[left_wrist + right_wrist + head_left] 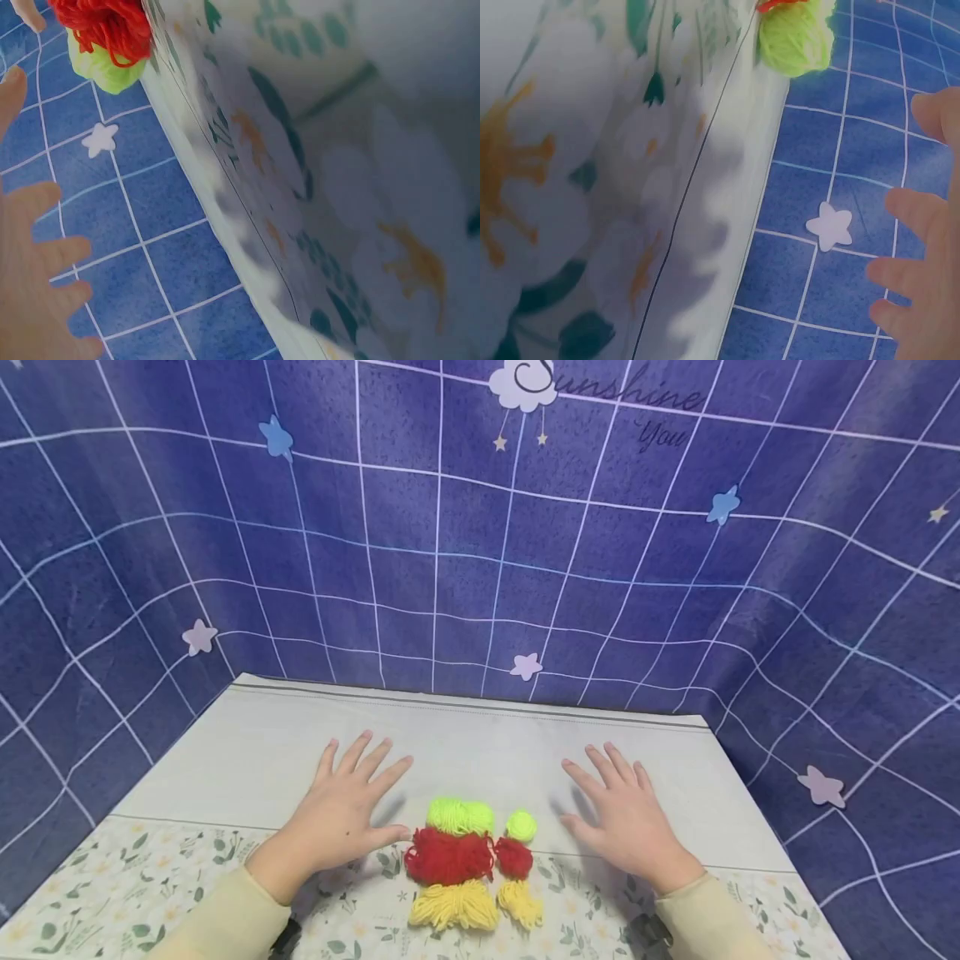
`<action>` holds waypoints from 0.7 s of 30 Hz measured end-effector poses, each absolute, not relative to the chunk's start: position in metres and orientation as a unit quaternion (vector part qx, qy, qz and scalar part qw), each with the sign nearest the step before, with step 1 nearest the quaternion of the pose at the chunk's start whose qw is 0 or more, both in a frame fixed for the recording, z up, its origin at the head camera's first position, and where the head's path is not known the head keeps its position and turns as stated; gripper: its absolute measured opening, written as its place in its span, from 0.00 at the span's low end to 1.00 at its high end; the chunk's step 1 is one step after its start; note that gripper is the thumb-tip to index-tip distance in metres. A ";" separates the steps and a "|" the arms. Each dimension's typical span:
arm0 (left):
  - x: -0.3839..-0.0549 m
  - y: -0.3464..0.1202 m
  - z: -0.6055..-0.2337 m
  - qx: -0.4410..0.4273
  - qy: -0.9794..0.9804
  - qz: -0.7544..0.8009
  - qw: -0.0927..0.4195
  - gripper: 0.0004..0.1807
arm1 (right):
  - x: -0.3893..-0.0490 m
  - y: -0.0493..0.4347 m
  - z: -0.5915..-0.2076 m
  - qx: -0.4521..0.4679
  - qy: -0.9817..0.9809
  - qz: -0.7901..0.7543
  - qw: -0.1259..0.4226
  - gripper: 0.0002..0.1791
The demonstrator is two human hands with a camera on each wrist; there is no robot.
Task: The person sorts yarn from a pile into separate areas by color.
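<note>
- Left hand [341,818]: grip spread, fingers pointing far, holding nothing; it hovers left of the yarn.
- Right hand [626,827]: grip likewise spread and holding nothing, right of the yarn.
- On the tabletop [292,727], between the hands, three larger bundles run near to far: yellow yarn skein [453,906], red yarn skein [450,856], lime-green yarn skein [460,817]; each has its long axis left to right.
- Just right of them: small yellow yarn bundle [521,903], small red yarn bundle [514,857], lime-green yarn ball [521,827].
- Key relation: the red yarn skein lies right of the left thumb, slightly nearer; the lime-green yarn ball lies left of the right thumb.
</note>
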State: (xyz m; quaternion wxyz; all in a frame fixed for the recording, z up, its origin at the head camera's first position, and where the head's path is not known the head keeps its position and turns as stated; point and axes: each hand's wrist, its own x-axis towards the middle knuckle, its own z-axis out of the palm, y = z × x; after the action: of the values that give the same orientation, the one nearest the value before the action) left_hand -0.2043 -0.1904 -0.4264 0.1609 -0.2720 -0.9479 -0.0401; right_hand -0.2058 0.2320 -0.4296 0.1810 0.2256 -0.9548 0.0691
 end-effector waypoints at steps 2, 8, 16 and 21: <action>-0.204 -0.187 -0.425 -0.279 -0.946 -0.046 0.159 0.50 | -0.206 0.230 -0.429 0.232 -0.953 0.071 0.182 0.39; -0.205 -0.179 -0.424 -0.297 -0.939 -0.057 0.163 0.48 | -0.206 0.222 -0.428 0.249 -0.948 0.081 0.182 0.38; -0.209 -0.165 -0.426 -0.314 -0.934 -0.103 0.136 0.46 | -0.207 0.209 -0.430 0.289 -0.938 0.116 0.152 0.36; -0.213 -0.154 -0.428 -0.330 -0.929 -0.140 0.097 0.44 | -0.207 0.200 -0.431 0.305 -0.935 0.144 0.113 0.35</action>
State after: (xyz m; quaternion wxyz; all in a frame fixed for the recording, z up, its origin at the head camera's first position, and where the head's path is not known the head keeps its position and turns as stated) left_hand -0.2126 -0.1543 -0.4278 0.0970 -0.3297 -0.9287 -0.1395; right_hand -0.2070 0.2004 -0.4314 0.1127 0.3053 -0.9346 0.1435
